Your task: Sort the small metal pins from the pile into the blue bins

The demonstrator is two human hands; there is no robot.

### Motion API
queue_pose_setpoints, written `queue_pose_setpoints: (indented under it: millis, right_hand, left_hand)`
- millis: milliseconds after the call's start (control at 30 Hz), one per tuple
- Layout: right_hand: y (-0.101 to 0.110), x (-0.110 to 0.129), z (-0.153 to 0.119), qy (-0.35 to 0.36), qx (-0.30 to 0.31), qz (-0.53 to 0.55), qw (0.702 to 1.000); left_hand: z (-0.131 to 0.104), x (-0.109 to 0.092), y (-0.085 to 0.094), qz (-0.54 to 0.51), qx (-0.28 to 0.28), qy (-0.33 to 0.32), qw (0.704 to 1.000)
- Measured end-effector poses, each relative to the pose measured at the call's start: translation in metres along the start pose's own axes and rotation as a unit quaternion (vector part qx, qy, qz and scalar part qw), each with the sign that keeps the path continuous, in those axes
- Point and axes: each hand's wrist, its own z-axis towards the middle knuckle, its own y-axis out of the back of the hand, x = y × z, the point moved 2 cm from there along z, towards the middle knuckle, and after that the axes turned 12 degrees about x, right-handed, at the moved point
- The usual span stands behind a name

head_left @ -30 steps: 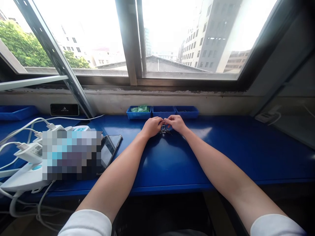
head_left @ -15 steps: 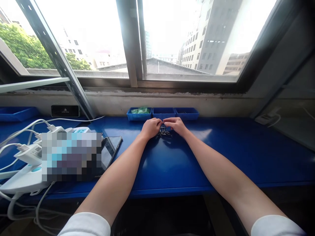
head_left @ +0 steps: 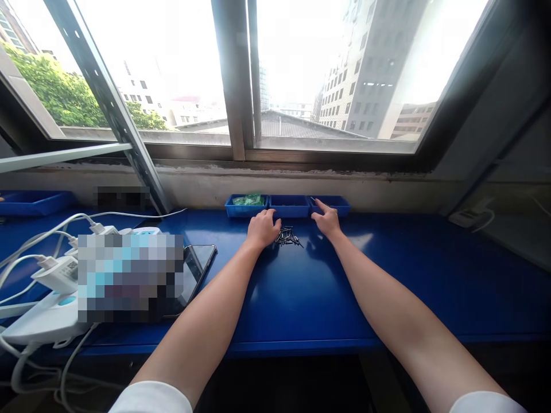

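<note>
A small pile of dark and silvery screws (head_left: 289,236) lies on the blue tabletop between my hands. Just left of it rests my left hand (head_left: 262,228), its thumb and index finger apart and nothing visible in them. My right hand (head_left: 327,220) reaches to the front of the right blue bin (head_left: 342,206), index finger stretched over the rim and thumb spread away from it. A tiny light sliver shows by that fingertip; I cannot make out what it is. The middle blue bin (head_left: 289,213) holds small dark pieces, hard to tell.
Green packets (head_left: 248,199) fill the left blue bin (head_left: 235,212). To my left are a phone (head_left: 200,264), a white power strip (head_left: 47,315) with plugs and cables, and a metal shelf post (head_left: 107,103). A window stands behind the bins.
My hands, together above the screws before, have parted. The right one moved away and right to the right bin; the left one shifted slightly left and opened. The view has tilted a little.
</note>
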Motion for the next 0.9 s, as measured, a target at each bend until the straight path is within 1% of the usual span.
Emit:
queue_pose_setpoints:
  millis: [100,267,467,667,767,900]
  right_hand:
    - [0.004,0.002,-0.003,-0.022,0.008,-0.065,0.998]
    - [-0.006,0.013,-0.005,0.001,0.038,-0.146,0.989]
    - [-0.018,0.007,-0.001,0.003,0.084,-0.197,0.977]
    - [-0.025,0.007,-0.003,0.011,0.131,-0.276,0.952]
    - [-0.026,0.007,-0.004,0.013,0.142,-0.293,0.945]
    - [-0.026,0.003,-0.002,0.028,0.139,-0.279,0.95]
  left_hand:
    - [0.0,0.0,-0.002,0.003,0.011,-0.005,1.0]
    - [-0.001,-0.002,-0.004,0.012,0.028,-0.015,0.999]
    - [-0.002,-0.001,-0.006,0.011,0.045,-0.025,0.999]
    - [-0.002,-0.002,-0.007,0.015,0.053,-0.024,0.998]
    - [-0.002,-0.002,-0.007,0.014,0.058,-0.019,0.998]
    - [-0.002,-0.002,-0.005,0.01,0.061,-0.021,0.998]
